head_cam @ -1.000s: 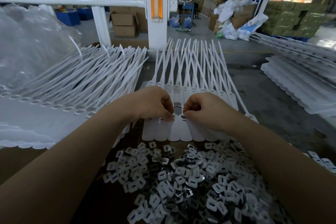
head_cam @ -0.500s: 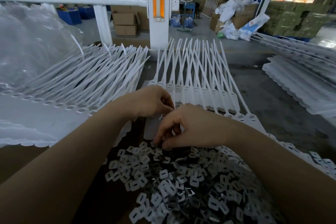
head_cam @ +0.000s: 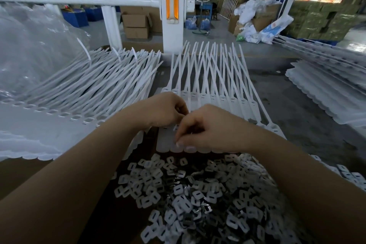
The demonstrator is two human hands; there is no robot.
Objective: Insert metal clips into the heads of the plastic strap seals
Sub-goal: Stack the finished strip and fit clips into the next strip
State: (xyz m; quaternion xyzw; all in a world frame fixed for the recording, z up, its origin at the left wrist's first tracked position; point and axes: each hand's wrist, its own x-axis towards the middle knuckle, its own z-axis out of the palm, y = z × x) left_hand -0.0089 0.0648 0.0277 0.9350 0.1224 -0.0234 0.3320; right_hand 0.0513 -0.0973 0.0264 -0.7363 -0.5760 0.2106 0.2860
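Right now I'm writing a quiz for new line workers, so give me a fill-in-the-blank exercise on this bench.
1. The loose metal clips lie in a pile ____ the person than the row of seals.
2. The post behind the seals has an ____ reflector.
3. Both hands, the left hand and the right hand, are over the row of ____.
4. The straps of that row point ____ from the person.

Missing words: nearer to; orange; seals; away

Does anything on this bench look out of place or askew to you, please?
Mostly no. In the stack of strap seals on the left, a few tails curl up out of line with the flat ones. The metal clips lie in a loose heap, which looks like supply, not a spill.
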